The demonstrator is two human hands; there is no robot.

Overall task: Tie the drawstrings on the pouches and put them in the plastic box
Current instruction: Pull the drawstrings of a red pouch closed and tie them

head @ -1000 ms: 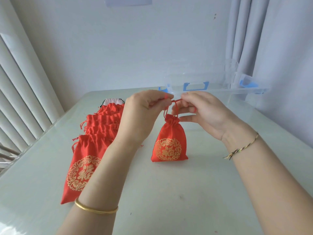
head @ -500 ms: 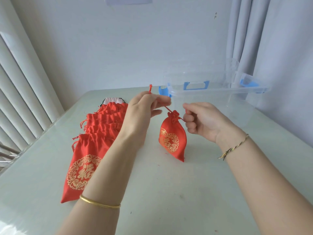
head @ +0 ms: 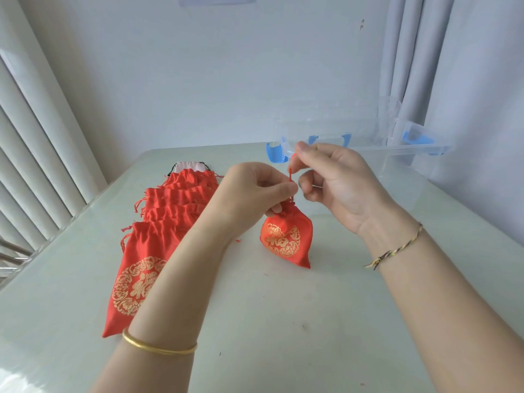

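Note:
A small red pouch [head: 286, 239] with a gold emblem stands on the table [head: 283, 321], its neck gathered closed. My left hand [head: 252, 191] pinches the red drawstring [head: 290, 177] just above the neck. My right hand [head: 334, 180] pinches the upper end of the same string, raised above and to the right. A row of flat red pouches [head: 141, 268] lies overlapped to the left, behind my left forearm. The clear plastic box [head: 411, 163] with blue latches stands at the back right, just behind my right hand.
A white pouch [head: 188, 167] lies at the far end of the row. Vertical blinds hang on the left, curtains on the right behind the box. Small red thread scraps dot the table near the pouch.
My right hand rose and took hold of the string's upper end. My left hand dropped closer to the pouch's neck. The pouch turned its emblem more toward me.

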